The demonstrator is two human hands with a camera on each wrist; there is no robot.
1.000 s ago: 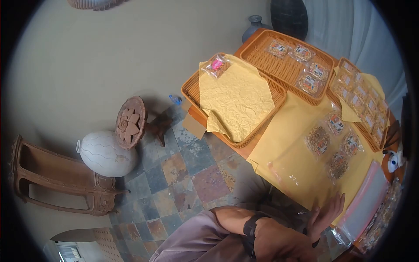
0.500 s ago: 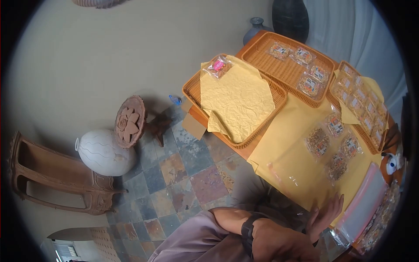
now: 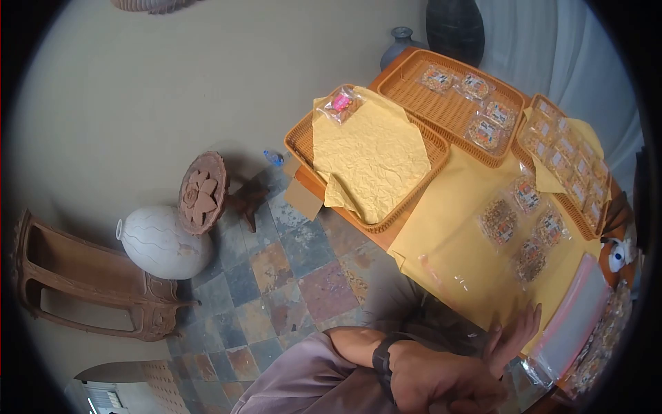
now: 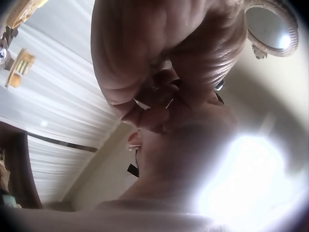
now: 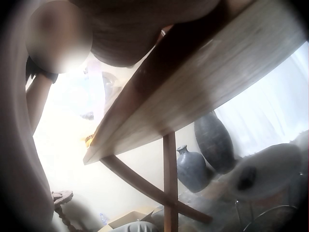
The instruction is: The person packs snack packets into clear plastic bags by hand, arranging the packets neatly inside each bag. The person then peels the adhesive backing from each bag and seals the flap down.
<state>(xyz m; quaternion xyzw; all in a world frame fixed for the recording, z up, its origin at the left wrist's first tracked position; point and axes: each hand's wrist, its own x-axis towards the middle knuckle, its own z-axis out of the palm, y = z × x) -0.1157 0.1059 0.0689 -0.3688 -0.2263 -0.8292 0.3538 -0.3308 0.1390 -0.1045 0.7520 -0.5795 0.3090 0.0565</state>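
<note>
In the head view my left hand, with a dark band at its wrist, hangs in front of my lap. Its fingers bend loosely and hold nothing visible; the left wrist view shows the same hand from below. Just beyond it, my right hand stands with straight fingers beside the near edge of the yellow paper. Several round packed snacks in clear wrappers lie on that paper. To the right of my fingers is a stack of clear plastic bags with a pink edge.
A wicker tray lined with crumpled yellow paper holds one pink-labelled packet. Another wicker tray has several snack packets, and a fuller tray stands at the right. A white vase and carved wooden furniture stand on the floor.
The head view has shifted very slightly. Both hands stay in nearly the same pose, and the trays and packets have not moved.
</note>
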